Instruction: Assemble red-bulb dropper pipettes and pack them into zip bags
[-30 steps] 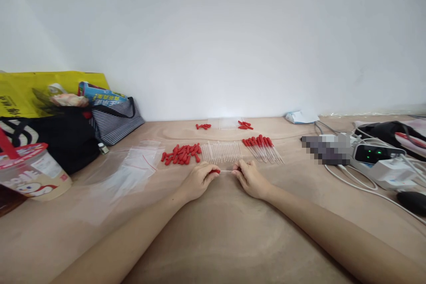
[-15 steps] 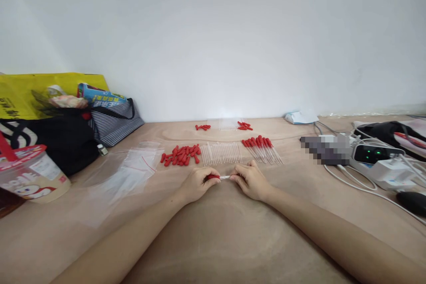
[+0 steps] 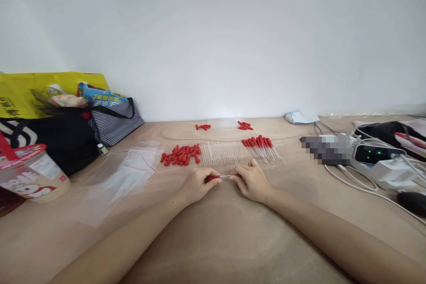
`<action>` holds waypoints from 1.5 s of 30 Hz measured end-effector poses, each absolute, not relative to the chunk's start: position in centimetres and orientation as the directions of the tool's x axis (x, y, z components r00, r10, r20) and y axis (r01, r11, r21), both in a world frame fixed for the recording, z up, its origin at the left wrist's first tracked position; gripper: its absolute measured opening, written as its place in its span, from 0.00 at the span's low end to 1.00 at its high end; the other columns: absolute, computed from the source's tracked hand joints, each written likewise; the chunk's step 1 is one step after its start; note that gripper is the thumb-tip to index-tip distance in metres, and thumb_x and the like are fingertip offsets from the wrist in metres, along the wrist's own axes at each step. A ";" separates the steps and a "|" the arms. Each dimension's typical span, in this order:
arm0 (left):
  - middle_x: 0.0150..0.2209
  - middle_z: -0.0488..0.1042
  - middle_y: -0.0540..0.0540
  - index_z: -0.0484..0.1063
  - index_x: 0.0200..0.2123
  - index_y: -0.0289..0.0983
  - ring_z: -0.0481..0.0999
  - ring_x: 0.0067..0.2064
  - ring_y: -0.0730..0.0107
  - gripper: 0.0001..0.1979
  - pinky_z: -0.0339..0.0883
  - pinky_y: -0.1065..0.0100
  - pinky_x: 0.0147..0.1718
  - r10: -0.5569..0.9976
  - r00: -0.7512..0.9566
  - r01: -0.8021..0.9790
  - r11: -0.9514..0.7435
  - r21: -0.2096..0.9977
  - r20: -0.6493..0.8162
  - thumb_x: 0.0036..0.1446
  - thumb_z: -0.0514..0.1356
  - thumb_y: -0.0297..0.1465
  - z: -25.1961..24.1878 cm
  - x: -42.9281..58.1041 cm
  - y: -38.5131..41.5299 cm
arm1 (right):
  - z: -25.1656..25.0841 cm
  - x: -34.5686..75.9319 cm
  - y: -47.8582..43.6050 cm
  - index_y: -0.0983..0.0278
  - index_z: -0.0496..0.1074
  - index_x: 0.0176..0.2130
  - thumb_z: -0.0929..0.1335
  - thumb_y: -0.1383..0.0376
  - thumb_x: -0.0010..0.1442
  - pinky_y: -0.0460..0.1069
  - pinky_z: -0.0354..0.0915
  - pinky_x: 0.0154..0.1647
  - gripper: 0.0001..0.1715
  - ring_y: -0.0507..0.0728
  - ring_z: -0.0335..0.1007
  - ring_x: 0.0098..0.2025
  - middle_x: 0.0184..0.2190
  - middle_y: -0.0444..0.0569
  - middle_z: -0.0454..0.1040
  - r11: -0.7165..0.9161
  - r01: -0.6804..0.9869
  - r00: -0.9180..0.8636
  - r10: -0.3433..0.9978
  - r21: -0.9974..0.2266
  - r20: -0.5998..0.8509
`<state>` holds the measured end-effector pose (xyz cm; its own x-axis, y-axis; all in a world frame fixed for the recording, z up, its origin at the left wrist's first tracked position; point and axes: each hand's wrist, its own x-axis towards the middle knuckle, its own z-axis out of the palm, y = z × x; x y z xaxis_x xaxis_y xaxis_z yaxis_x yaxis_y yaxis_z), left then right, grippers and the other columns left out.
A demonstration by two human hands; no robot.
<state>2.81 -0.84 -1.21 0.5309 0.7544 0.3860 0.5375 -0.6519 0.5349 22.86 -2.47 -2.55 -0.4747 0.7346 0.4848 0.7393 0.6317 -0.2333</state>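
Observation:
My left hand (image 3: 199, 183) pinches a red rubber bulb (image 3: 213, 178), largely covered by the fingers. Opposite it, my right hand (image 3: 249, 179) is closed on a clear dropper tube (image 3: 225, 177), which runs level between the hands to the bulb. Exactly how far the tube sits in the bulb is hidden. Just beyond my left hand lies a pile of loose red bulbs (image 3: 180, 154). A row of clear tubes (image 3: 221, 153) lies beside that pile. Past my right hand, several droppers with red bulbs on their tubes (image 3: 262, 148) lie side by side.
Clear zip bags (image 3: 129, 171) lie at left, near a drink cup (image 3: 43, 177) and a striped bag (image 3: 116, 122). More red bulbs (image 3: 203, 127) lie by the wall. At right are a pixelated dark object (image 3: 324, 151), white cables (image 3: 353, 186) and a power strip (image 3: 382, 171).
Both hands stay in nearly the same place, still holding the bulb and tube. My left fingers have shifted slightly around the bulb.

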 end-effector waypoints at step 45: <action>0.29 0.70 0.49 0.66 0.32 0.35 0.70 0.32 0.70 0.07 0.63 0.70 0.32 0.802 0.516 0.422 -0.545 0.725 0.301 0.56 0.50 0.31 -1.0 3.2 -0.7 | -2.8 22.2 -2.2 0.63 0.63 0.31 0.60 0.65 0.57 0.49 0.51 0.36 0.05 0.51 0.62 0.29 0.26 0.43 0.69 0.520 0.624 -0.332 0.852 -0.584 0.404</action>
